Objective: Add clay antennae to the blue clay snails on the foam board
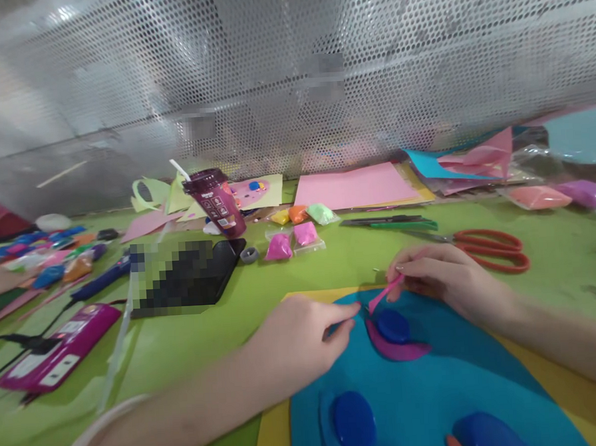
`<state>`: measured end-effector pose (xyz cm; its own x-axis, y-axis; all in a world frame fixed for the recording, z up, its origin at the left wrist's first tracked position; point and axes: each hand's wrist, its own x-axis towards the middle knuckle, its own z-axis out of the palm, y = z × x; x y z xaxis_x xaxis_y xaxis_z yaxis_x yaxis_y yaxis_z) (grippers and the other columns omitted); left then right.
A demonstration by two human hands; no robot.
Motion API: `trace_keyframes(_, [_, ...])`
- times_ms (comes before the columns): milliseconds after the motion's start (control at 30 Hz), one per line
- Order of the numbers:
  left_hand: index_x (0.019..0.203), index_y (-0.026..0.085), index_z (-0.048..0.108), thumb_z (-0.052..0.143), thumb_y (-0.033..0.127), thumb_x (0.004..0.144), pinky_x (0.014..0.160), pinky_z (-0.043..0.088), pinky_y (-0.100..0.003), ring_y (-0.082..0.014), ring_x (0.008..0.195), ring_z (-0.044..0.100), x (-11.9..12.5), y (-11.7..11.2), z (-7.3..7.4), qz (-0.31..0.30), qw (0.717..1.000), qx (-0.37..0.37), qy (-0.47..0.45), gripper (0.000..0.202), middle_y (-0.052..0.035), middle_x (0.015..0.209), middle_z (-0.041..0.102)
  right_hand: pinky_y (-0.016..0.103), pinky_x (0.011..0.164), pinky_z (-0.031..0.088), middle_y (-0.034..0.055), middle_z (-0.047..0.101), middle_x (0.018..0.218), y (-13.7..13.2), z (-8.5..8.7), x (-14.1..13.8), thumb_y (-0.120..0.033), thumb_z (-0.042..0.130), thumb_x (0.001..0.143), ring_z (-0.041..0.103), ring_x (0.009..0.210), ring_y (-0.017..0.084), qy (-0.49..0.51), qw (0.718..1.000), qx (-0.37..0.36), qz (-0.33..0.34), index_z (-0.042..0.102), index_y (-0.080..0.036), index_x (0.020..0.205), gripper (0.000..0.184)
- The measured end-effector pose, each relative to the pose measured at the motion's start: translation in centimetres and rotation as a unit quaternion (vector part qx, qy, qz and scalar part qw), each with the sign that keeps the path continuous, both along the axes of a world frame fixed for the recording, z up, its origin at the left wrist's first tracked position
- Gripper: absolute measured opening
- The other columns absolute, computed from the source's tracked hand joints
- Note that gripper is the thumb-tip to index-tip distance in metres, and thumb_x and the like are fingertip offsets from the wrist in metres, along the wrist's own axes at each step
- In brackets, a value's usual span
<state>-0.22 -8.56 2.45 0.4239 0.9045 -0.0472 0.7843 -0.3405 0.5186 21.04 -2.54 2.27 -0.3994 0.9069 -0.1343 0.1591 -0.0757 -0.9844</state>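
Note:
A blue foam sheet (436,389) lies on a yellow sheet (274,437) in front of me, with three dark blue clay lumps on it. The upper lump (392,326) sits on a curved magenta clay piece (397,349). My right hand (443,275) pinches a thin pink tool (385,293) whose tip points down at that magenta piece. My left hand (304,339) rests at the blue sheet's left edge, fingers curled, its forefinger and thumb tips pressed together near the tool's tip; whether they hold anything is not visible.
Red-handled scissors (494,249) and a green-handled knife (392,223) lie behind my right hand. Small clay bags (293,240), a maroon cup (217,202), a black pouch (201,274), a magenta box (59,348), markers and coloured paper sheets (356,185) crowd the green table. Perforated metal wall behind.

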Motion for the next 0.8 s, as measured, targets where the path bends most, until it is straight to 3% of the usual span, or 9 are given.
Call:
trace_keyframes(267, [0.114, 0.029, 0.062, 0.041, 0.028, 0.086, 0.043, 0.029, -0.023, -0.012, 0.042, 0.047, 0.16, -0.06, -0.2, 0.003, 1.0, 0.002, 0.015, 0.035, 0.0027, 0.064, 0.069, 0.025, 0.054, 0.042, 0.0036, 0.065, 0.06, 0.01, -0.16, -0.06, -0.033, 0.057, 0.067, 0.06, 0.062, 0.018, 0.004, 0.999, 0.008, -0.049, 0.061, -0.018, 0.06, 0.017])
trace_keyframes(400, [0.116, 0.028, 0.061, 0.04, 0.028, 0.087, 0.045, 0.032, -0.022, -0.0114, 0.044, 0.049, 0.11, -0.08, -0.31, -0.003, 1.0, -0.008, 0.015, 0.036, 0.0011, 0.071, 0.071, 0.024, 0.048, 0.038, 0.0045, 0.066, 0.06, -0.02, -0.17, -0.18, -0.035, 0.054, 0.069, 0.058, 0.058, 0.016, -0.016, 0.999, 0.002, -0.036, 0.061, -0.018, 0.065, 0.019])
trace_keyframes(800, [0.115, 0.033, 0.061, 0.042, 0.028, 0.086, 0.043, 0.025, -0.022, -0.0095, 0.04, 0.037, 0.19, 0.03, -0.11, 0.004, 0.999, -0.044, -0.021, 0.035, 0.0043, 0.063, 0.067, 0.029, 0.053, 0.041, 0.0056, 0.068, 0.067, 0.06, -0.19, -0.2, -0.038, 0.057, 0.071, 0.06, 0.067, 0.02, -0.029, 0.999, 0.003, -0.026, 0.064, -0.02, 0.065, 0.021])
